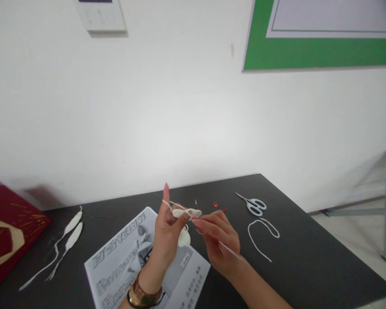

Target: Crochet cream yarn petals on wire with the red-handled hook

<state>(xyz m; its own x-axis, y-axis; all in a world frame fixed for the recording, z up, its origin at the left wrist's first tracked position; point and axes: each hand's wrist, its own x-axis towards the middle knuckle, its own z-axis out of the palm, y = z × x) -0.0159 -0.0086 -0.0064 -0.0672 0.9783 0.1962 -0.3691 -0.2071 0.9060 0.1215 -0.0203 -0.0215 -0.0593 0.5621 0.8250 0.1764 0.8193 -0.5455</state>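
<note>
My left hand point(167, 229) pinches a small white crochet piece point(187, 213) between thumb and fingers. Its index finger points up, with white yarn point(167, 203) running round it to the piece. My right hand point(221, 240) is closed on a thin crochet hook point(194, 219), whose red tip end meets the right end of the piece. Fingers hide most of the hook. A pale thin strand or shaft point(231, 251) sticks out behind the right hand; which one I cannot tell. Below the left hand hangs a white yarn bundle point(184, 237), partly covered.
A printed sheet point(116, 257) lies under my hands on the black table point(296, 266). Two white leaf-shaped pieces point(73, 235) with tails rest left, beside a red bag point(13, 231). Scissors point(253, 205), a yarn length point(254, 240) and an orange clip point(215, 204) lie right.
</note>
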